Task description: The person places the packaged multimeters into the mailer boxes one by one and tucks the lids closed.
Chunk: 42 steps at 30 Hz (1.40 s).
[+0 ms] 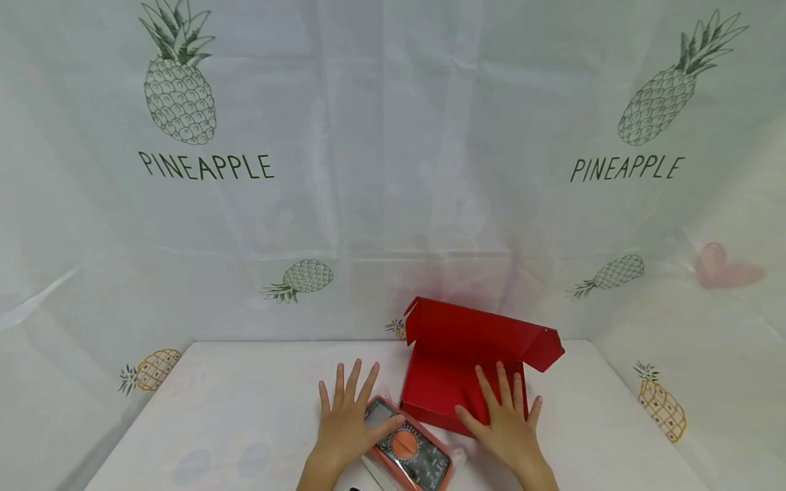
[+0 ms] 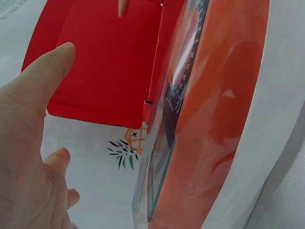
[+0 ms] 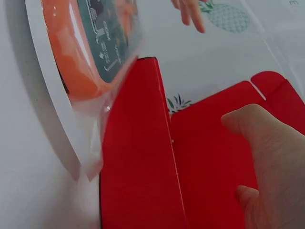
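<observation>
My left hand point(image 1: 346, 426) is spread with straight fingers beside an orange and dark grey multimeter point(image 1: 424, 460), its thumb reaching over the meter in the head view. Clear plastic film wraps the meter point(image 2: 224, 95), and something flat and white lies under it. To its right stands a red cardboard box point(image 1: 432, 416) with the lid point(image 1: 485, 331) raised at the back. Fingers apart, my right hand point(image 1: 506, 423) is over the right part of the box; whether it touches is unclear. In the right wrist view, its thumb and a finger point(image 3: 245, 193) appear before the red card.
Both the box and the meter are on a white table point(image 1: 245, 395). Behind it hangs a pale curtain point(image 1: 417, 170) printed with pineapples. A small dark object point(image 1: 354, 489) shows at the bottom edge of the head view.
</observation>
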Available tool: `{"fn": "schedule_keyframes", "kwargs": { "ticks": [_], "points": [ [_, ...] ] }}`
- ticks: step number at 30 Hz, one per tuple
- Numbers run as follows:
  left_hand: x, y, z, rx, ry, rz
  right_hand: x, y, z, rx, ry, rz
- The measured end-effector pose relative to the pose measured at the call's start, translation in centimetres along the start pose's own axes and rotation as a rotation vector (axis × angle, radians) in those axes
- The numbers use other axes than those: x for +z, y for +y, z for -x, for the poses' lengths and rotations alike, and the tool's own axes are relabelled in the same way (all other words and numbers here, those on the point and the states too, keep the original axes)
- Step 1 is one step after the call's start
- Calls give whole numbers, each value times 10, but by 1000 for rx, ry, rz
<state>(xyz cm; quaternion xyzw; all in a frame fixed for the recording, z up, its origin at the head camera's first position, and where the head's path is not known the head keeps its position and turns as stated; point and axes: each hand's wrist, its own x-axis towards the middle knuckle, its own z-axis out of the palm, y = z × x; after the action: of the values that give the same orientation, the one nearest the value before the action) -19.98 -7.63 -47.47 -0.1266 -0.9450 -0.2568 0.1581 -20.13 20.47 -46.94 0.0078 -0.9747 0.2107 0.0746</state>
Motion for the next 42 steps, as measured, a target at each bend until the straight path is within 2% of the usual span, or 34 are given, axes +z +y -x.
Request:
{"fn": "schedule_keyframes", "kwargs": {
  "ticks": [3,13,16,21,25,27,31,35,42],
  "points": [
    [-1,-1,-1,5,-13,3,-3,2,-1,7,-3,0],
    [-6,-2,-4,-38,-113,22,-9,12,-5,44,-56,-33],
    [-6,-3,-5,-49,-126,42,-9,16,-7,2,-19,-75],
    [-5,-6,-5,-67,-161,79,-10,23,-7,-102,93,-160],
    [-5,-8,-5,-100,-201,99,-13,28,-6,-128,128,-228],
    [-6,-8,-5,-121,-222,108,-16,32,-7,-116,121,-254],
    [-8,-8,-5,-160,-258,118,-24,43,-7,-39,66,-311],
    [-9,-8,-5,-182,-276,116,-29,52,-7,24,26,-324],
    [-10,-8,-6,-205,-289,108,-31,59,-8,29,27,-331]
  ]
}}
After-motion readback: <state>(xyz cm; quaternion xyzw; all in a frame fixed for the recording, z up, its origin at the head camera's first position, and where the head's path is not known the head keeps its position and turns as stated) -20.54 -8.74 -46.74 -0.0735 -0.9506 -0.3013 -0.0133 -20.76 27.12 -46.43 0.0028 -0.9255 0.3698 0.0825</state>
